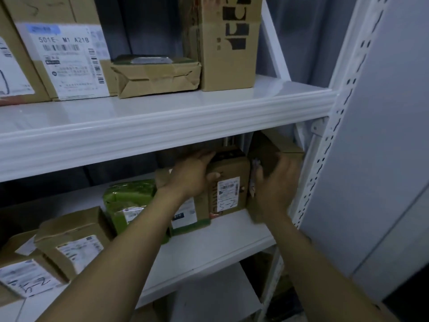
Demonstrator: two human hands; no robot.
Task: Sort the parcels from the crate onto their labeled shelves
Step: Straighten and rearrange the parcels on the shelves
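Lower left, a brown parcel [27, 280] was hand-marked "5-2". On the middle shelf [220, 240], the left hand [192, 177] gripped an upright box [232, 182] also marked "5-2"; the right hand [276, 189] clutched a blurred carton [278, 145] beside it. Above, a label [65, 59] read "501E- M1 A21B".

Bare shelf [222, 240] before crowded parcels [229, 189]

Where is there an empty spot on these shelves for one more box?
Upper shelf: bare right end, between the tall cardboard box and the post. Lower shelf: bare front strip before the labelled box. Crowded behind: left hand grips that box, right hand grips the brown box beside it.
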